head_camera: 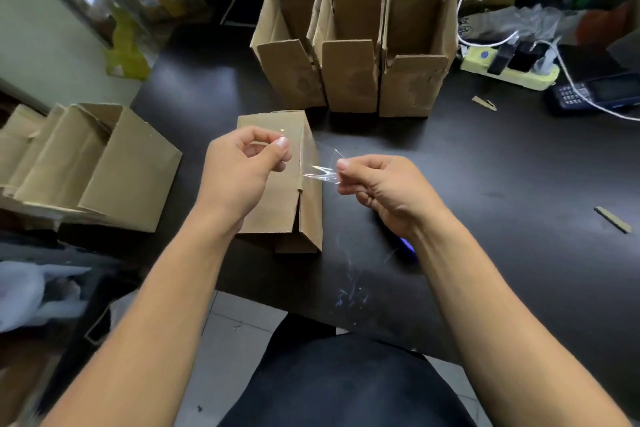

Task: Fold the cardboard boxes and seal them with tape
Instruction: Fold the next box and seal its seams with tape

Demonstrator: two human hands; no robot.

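Clear tape strip (pixel 320 163) is stretched between pinching left hand (pixel 242 170) and right hand (pixel 381 191), above the folded box (pixel 277 204) lying unsealed on the black table (pixel 485 184); beyond, three open-topped boxes (pixel 349 73) stand assembled, flattened boxes (pixel 97 163) wait left

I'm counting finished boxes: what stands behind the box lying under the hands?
Behind the lying box three upright boxes stand in a row, tops open. Their insides and whatever is behind them are hidden.
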